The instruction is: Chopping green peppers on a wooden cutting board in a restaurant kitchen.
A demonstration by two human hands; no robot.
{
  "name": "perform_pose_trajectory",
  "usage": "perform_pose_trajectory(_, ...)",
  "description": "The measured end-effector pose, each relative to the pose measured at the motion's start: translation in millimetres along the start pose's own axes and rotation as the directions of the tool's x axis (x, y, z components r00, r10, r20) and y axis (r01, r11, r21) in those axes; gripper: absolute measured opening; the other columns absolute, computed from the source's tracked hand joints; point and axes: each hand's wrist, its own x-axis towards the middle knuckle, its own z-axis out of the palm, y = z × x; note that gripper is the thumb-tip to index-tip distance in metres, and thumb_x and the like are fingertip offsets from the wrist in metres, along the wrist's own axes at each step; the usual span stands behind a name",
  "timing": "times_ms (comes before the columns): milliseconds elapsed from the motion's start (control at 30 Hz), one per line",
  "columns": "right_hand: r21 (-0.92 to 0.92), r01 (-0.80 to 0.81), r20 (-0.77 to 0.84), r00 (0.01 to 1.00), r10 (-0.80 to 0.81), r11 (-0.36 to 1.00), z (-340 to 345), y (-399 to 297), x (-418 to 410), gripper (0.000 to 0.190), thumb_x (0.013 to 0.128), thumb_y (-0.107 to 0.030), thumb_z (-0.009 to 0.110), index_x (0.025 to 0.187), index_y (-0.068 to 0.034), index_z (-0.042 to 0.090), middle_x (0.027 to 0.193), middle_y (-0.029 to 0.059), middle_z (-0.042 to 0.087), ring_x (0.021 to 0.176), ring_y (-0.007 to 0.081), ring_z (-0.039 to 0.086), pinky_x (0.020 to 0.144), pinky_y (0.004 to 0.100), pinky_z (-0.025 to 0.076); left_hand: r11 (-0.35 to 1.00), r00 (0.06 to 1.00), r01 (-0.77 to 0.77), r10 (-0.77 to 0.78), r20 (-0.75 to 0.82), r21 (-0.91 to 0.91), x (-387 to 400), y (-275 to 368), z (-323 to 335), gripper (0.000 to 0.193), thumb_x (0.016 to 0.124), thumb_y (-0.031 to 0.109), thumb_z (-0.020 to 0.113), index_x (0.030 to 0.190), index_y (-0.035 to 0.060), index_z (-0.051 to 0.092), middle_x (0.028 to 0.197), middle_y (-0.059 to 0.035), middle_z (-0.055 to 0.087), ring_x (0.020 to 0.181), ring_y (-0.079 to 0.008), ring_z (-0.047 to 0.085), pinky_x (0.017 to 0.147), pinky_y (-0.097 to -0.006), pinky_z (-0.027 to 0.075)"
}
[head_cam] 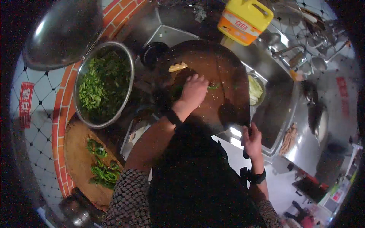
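Note:
My left hand [194, 89] is over a dark round wooden chopping board [199, 57], palm down, its fingertips at the surface. Whether anything is under the fingers is hidden. Green vegetable scraps [213, 86] and pale crumbs lie beside it. A knobbly, pale yellow piece of food, perhaps ginger [178, 67], sits farther back on the board. At the board's right edge, my right hand [252, 140] grips the dark handle of a knife [246, 153]; its blade is hard to make out.
A steel bowl [131, 71] of chopped greens stands left, above a second wooden board [78, 151] with cut green peppers [105, 173]. A yellow jug [246, 21] is at the back. Right are a bowl of cabbage [255, 90], a sink [275, 125] and ladles [318, 63].

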Motion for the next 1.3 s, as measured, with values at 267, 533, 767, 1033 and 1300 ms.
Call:
perform_pose_trajectory(267,0.058,-0.141,0.491,0.866,0.095,0.988,-15,-9,-4,0.016,0.097,-0.01,0.056,0.109,-0.001,0.063,0.064,-0.0022,0.053,0.05,0.0061,0.048,0.046,0.0248,0.04,0.932,0.815,-0.038,-0.179,-0.55,-0.36,-82,-37,-14,0.019,0.08,0.003,0.065,0.098,0.0049,0.06,0.095,-0.0151,0.062,0.094,-0.0376,0.058,0.081,-0.0458,0.05)
perform_pose_trajectory(533,0.12,-0.128,0.383,0.921,0.073,0.984,-3,8,45,0.039,0.096,-0.015,0.059,0.133,-0.002,0.056,0.062,-0.0022,0.053,0.05,0.0064,0.05,0.046,0.0257,0.041,0.969,0.858,-0.153,0.034,-0.513,-0.192,-78,-15,-1,0.028,0.078,0.005,0.064,0.106,0.0032,0.064,0.1,-0.0135,0.061,0.093,-0.0342,0.059,0.079,-0.0438,0.051)
perform_pose_trajectory(767,-0.1,0.303,0.384,0.89,-0.244,0.948,-1,12,46,0.04,0.09,-0.011,0.063,0.128,-0.001,0.056,0.084,0.0179,0.07,0.071,0.0233,0.069,0.066,0.0363,0.053,0.957,0.869,-0.283,0.226,-0.439,-0.067,-72,-2,58,0.024,0.076,0.01,0.06,0.098,0.0013,0.065,0.101,-0.0145,0.059,0.093,-0.0318,0.058,0.077,-0.0402,0.052)
perform_pose_trajectory(1033,-0.37,0.345,0.353,0.911,-0.213,0.863,16,-26,16,0.048,0.087,-0.005,0.058,0.135,-0.007,0.052,0.095,0.0251,0.066,0.087,0.0437,0.063,0.075,0.0473,0.051,0.928,0.747,-0.371,0.279,-0.603,-0.031,-63,5,60,0.014,0.077,0.009,0.059,0.089,0.0027,0.063,0.092,-0.0137,0.058,0.087,-0.0313,0.057,0.074,-0.0402,0.05)
perform_pose_trajectory(1300,-0.403,0.359,0.401,0.896,-0.191,0.841,10,-31,-7,0.049,0.088,-0.007,0.058,0.136,-0.009,0.051,0.088,0.0244,0.065,0.081,0.0435,0.063,0.068,0.0493,0.05,0.957,0.83,-0.284,0.219,-0.514,-0.051,-60,2,67,0.012,0.077,0.01,0.061,0.087,0.0051,0.064,0.089,-0.0098,0.058,0.084,-0.0275,0.057,0.073,-0.0377,0.049)
